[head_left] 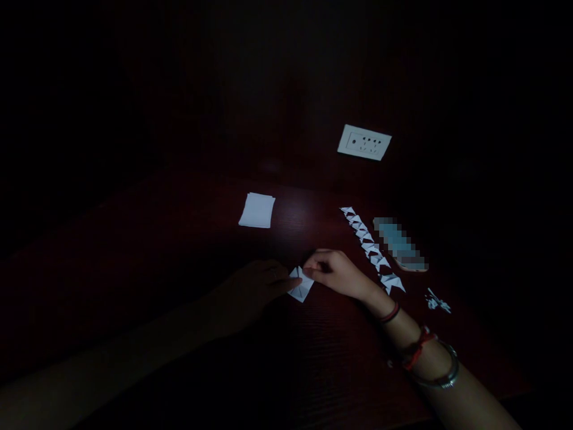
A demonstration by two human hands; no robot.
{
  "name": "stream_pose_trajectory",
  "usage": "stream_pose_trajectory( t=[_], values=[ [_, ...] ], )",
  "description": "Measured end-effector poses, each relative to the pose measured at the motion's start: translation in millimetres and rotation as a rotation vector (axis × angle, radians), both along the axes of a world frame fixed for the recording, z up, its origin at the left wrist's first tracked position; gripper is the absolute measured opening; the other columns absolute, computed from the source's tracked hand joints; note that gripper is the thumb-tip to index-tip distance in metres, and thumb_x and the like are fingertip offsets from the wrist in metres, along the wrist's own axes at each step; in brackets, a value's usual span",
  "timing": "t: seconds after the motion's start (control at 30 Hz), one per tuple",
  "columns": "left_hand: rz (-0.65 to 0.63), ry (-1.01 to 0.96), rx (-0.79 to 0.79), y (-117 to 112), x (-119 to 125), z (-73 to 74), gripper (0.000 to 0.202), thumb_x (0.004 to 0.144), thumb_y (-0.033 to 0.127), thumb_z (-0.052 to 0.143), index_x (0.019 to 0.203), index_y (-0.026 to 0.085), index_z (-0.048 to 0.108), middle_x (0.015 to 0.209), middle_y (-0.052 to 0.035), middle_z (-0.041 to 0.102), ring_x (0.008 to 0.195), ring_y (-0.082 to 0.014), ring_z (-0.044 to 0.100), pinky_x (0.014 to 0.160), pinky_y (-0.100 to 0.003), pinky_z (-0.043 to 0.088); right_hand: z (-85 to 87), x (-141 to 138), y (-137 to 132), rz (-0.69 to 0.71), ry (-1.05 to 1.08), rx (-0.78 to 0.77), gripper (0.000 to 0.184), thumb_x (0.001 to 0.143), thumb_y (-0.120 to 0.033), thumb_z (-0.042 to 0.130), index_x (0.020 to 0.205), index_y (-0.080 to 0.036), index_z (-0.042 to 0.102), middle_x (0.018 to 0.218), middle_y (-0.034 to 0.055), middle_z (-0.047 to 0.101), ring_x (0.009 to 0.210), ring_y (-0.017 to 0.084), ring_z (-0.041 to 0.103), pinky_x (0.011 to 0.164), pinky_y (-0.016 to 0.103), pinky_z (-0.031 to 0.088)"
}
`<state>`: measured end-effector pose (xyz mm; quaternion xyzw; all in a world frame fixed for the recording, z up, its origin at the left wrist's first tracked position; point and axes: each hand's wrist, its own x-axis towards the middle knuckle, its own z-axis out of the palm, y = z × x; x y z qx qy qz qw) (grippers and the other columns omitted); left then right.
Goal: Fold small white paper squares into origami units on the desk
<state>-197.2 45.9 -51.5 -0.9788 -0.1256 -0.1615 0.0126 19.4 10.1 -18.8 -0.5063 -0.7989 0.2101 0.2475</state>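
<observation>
A small white square of folded paper (303, 292) with crease lines lies on the dark red table between my hands. My right hand (335, 272) has fingers and thumb closed on its upper right corner. In deep shadow, my left hand (259, 286) reaches in from the left and holds the paper down, a finger lying across its left part. A ring shows on that hand, but its other fingers are hard to make out. Right of my right hand runs a row of folded white paper pieces (366, 239), with one separate folded piece (392, 282) at its near end.
A stack of white paper sheets (257, 211) lies farther back on the table (197, 239). At the right are a phone (400, 243), blurred out, and a small heap of white scraps (437, 301). A white socket plate (364, 143) is on the back wall. Surroundings are very dark.
</observation>
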Motion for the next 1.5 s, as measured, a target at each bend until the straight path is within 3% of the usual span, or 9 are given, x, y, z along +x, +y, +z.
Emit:
stream_pose_trajectory(
  t=[0.37,0.6,0.8,1.13,1.5],
  values=[
    [0.030,0.032,-0.030,-2.7,1.4,5.6,0.063,0.070,-0.001,0.041,0.127,0.024,0.033,0.117,-0.0050,0.046,0.105,-0.0221,0.039,0.088,-0.038,0.031,0.8,-7.3,3.6,-0.052,-0.072,0.000,0.009,0.073,-0.009,0.051,0.070,-0.013,0.058,0.065,-0.0006,0.054,0.059,0.008,0.047,0.056,0.019,0.035],
    [0.009,0.024,-0.039,2.1,1.2,0.9,0.060,0.071,0.001,0.042,0.126,0.022,0.035,0.115,-0.0059,0.046,0.103,-0.0216,0.040,0.087,-0.037,0.032,-0.7,-3.3,2.1,-0.026,-0.056,0.027,0.009,0.073,-0.009,0.051,0.075,-0.014,0.059,0.067,-0.0007,0.052,0.060,0.008,0.046,0.056,0.019,0.035],
    [0.024,0.028,-0.045,-0.2,1.1,2.2,0.061,0.071,0.001,0.043,0.126,0.024,0.035,0.112,-0.0052,0.047,0.098,-0.0203,0.042,0.083,-0.035,0.033,-1.1,0.4,2.3,0.014,0.009,-0.067,0.008,0.076,-0.015,0.051,0.077,-0.014,0.059,0.066,-0.0021,0.049,0.058,0.007,0.043,0.054,0.019,0.034],
    [0.046,0.042,-0.011,-0.6,0.8,-0.6,0.065,0.069,0.000,0.042,0.128,0.024,0.031,0.117,-0.0045,0.045,0.103,-0.0221,0.040,0.086,-0.038,0.031,2.6,-8.2,3.0,-0.050,-0.126,-0.069,0.013,0.070,-0.006,0.047,0.073,-0.013,0.058,0.070,0.0006,0.057,0.061,0.008,0.049,0.058,0.019,0.035],
    [0.069,0.068,-0.033,-2.8,4.2,5.4,0.059,0.071,0.002,0.045,0.125,0.024,0.036,0.116,-0.0046,0.048,0.099,-0.0223,0.042,0.084,-0.037,0.033,1.2,-10.4,0.9,-0.138,-0.144,-0.091,0.013,0.074,-0.014,0.046,0.075,-0.016,0.059,0.074,0.0024,0.062,0.066,0.010,0.054,0.060,0.020,0.037]
  ],
)
